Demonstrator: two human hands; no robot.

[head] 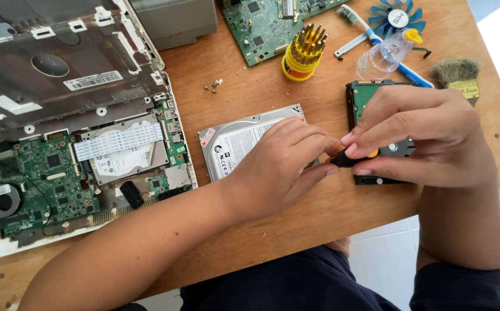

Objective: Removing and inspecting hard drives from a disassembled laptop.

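Together we pinch a small black-and-orange screwdriver (348, 158) above the table's (296, 219) near edge.
Our left hand (281, 167) and right hand (420, 135) press fingertips on it; it seems light, stiff, best gripped mid-handle, with a silver hard drive (235, 144) at nine o'clock.

We see a small black and orange screwdriver (350, 158), mostly hidden, lying level above a green-backed hard drive (371, 95). A silver hard drive (235, 141) lies flat beside it.
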